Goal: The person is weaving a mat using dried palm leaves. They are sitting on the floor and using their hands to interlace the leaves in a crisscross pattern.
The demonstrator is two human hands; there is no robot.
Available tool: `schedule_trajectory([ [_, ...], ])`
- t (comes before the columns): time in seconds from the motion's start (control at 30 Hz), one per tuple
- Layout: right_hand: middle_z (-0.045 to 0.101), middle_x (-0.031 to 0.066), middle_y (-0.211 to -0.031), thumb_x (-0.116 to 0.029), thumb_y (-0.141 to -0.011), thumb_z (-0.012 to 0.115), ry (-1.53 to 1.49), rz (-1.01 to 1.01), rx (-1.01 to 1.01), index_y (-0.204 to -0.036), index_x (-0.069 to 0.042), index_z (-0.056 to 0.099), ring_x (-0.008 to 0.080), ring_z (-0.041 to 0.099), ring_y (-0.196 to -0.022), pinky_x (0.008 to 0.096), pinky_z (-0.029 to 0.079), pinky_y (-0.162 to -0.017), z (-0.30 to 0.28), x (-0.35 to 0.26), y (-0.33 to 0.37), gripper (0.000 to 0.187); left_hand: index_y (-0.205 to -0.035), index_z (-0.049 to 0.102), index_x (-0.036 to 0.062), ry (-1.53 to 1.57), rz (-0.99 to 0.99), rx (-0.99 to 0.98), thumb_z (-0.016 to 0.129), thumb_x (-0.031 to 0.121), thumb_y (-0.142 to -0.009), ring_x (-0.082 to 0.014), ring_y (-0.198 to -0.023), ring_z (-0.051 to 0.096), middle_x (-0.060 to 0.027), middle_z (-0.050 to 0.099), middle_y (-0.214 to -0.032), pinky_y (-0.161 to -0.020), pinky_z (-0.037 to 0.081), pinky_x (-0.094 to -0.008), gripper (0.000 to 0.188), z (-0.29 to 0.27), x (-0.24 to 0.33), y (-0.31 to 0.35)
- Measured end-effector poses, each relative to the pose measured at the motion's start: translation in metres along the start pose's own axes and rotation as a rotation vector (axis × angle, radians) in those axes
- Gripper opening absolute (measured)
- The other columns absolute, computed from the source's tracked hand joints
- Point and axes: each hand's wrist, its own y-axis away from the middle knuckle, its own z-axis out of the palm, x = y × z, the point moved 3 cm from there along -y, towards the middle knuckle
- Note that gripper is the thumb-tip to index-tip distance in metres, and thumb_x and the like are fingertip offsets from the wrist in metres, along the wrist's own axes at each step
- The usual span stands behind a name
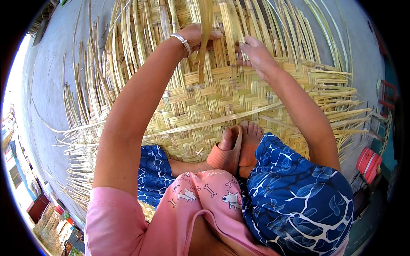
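A large mat of pale yellow-green split bamboo (196, 106) lies under my feet, woven in a crossing pattern on its near part. Loose bamboo strips (128, 38) fan out from its far edge. My left hand (197, 36), with a bangle at the wrist, is closed among the upright strips; a wide raised strip (205, 25) hides part of its fingers. Just to the right, my right hand (256, 54) pinches strips at the edge of the weave, its thumb and fingers bent round them. One long strip (213, 120) lies crosswise over the mat, nearer me.
My bare feet (252, 132) rest on the mat, an orange-brown band (224, 155) around one of them. Grey floor (51, 89) surrounds the mat. A red bundle (368, 163) sits at the right, near a red-framed object (386, 94). Strip ends stick out on both sides.
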Motion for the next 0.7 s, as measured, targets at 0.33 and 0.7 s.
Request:
schedule_trajectory([
  [0.33, 0.063, 0.0082, -0.088, -0.017, -0.094, 0.045, 0.727, -0.212, -0.346, -0.106, 0.001, 0.053, 0.0140, 0.060, -0.068, 0.0272, 0.051, -0.062, -0.001, -0.024, -0.007, 0.023, -0.114, 0.055, 0.0087, 0.326, 0.239, 0.034, 0.067, 0.015, -0.084, -0.0140, -0.092, 0.060, -0.0005, 0.063, -0.098, -0.080, 0.051, -0.0309, 0.033, -0.007, -0.012, 0.015],
  [0.7, 0.062, 0.0033, -0.081, -0.029, -0.094, 0.050, 0.611, -0.039, -0.502, -0.107, -0.004, 0.054, 0.0088, 0.056, -0.067, 0.0237, 0.045, -0.057, -0.026, -0.031, -0.013, 0.029, -0.126, 0.045, 0.0029, 0.848, 0.458, 0.191, 0.050, 0.011, -0.094, -0.0245, -0.090, 0.062, -0.0110, 0.059, -0.105, -0.081, 0.056, -0.0378, 0.034, -0.011, -0.013, 0.002],
])
